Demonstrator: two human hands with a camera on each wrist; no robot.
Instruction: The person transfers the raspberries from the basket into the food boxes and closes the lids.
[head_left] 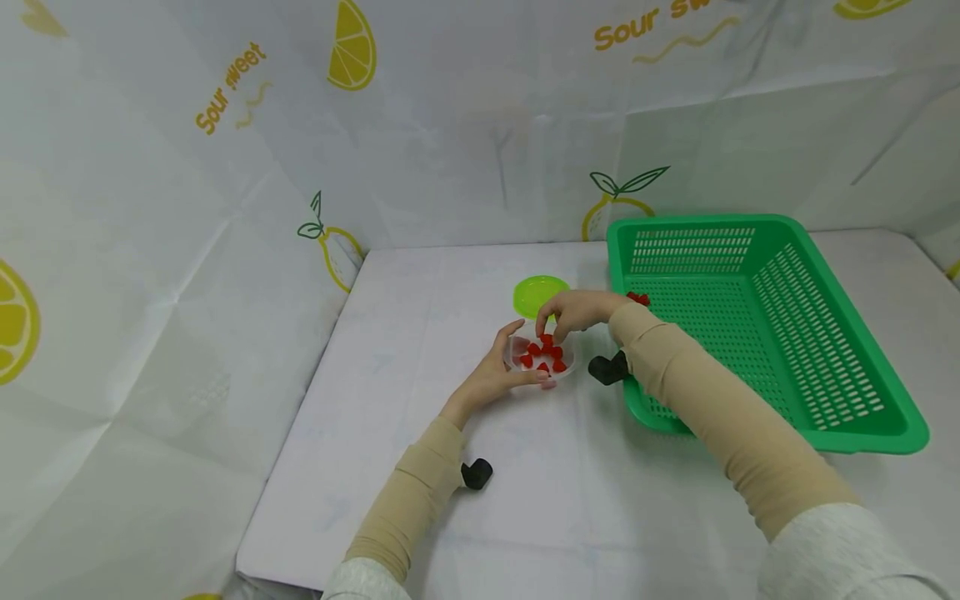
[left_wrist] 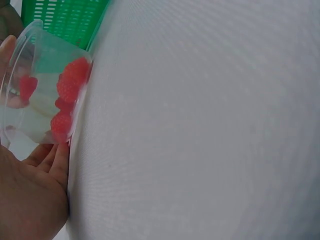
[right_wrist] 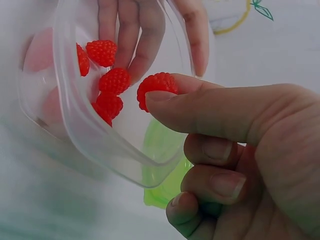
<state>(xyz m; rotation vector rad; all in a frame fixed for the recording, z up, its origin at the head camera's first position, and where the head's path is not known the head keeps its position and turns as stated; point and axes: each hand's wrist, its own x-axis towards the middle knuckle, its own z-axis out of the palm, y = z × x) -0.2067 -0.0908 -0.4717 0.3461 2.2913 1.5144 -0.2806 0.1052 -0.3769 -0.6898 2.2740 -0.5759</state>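
Left hand [head_left: 501, 372] lies nearest, fingers curled around the clear container [head_left: 542, 357], holding it on the white table [head_left: 450, 467]. Right hand [head_left: 579, 310] sits directly above the container, thumb and forefinger pinching one red raspberry [right_wrist: 156, 89] over the rim. More raspberries [right_wrist: 111, 85] lie inside. Beyond it lies the green lid [head_left: 539, 294]; the green basket [head_left: 757, 321] stands to the right.

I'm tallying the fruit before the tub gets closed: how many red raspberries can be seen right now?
About 8: one pinched in the right hand, raspberry, roughly five in the clear tub, and two in the green basket. Some may be hidden.
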